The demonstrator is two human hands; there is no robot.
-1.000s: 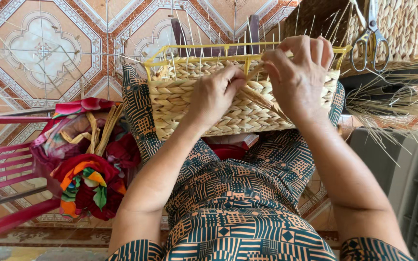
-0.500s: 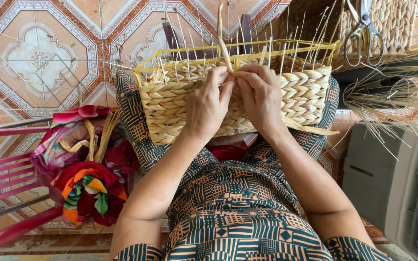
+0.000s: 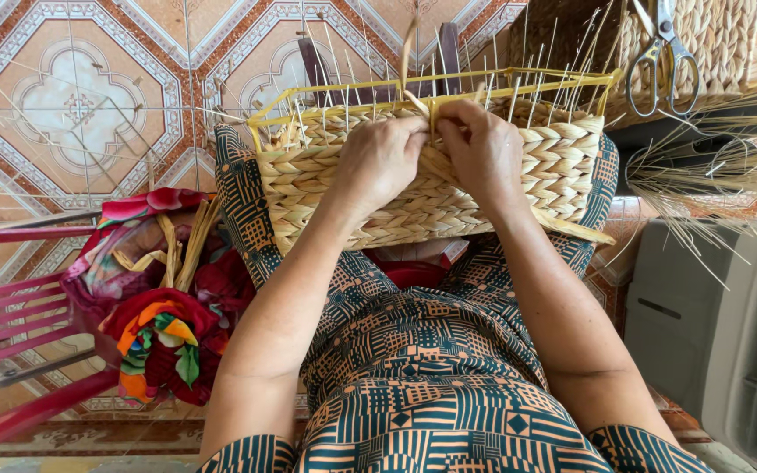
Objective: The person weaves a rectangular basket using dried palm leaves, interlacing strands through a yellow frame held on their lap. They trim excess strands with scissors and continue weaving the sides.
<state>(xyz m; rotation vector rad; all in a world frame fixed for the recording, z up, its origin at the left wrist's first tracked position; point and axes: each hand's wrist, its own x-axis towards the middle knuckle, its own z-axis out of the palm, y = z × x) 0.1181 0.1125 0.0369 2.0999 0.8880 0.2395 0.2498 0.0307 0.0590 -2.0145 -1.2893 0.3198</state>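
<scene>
— Straw-coloured, that half-woven basket (image 3: 449, 188) sat on your lap, a yellow wire frame (image 3: 519, 81) along its top edge.

— And my hands?

— Your left hand (image 3: 378, 162) and right hand (image 3: 484, 149) met at the rim, fingers pressed together, pinching a flat straw strand (image 3: 410, 52) that stood upright between them.

— Anything nearby?

— Scissors (image 3: 663, 57) hung at your right; a bundle of bright cloth (image 3: 164, 337) lay on the red chair (image 3: 10, 350).

Straw-coloured woven basket (image 3: 519, 188) on yellow wire frame (image 3: 449, 88); teal-and-orange geometric dress (image 3: 431, 385).
</scene>
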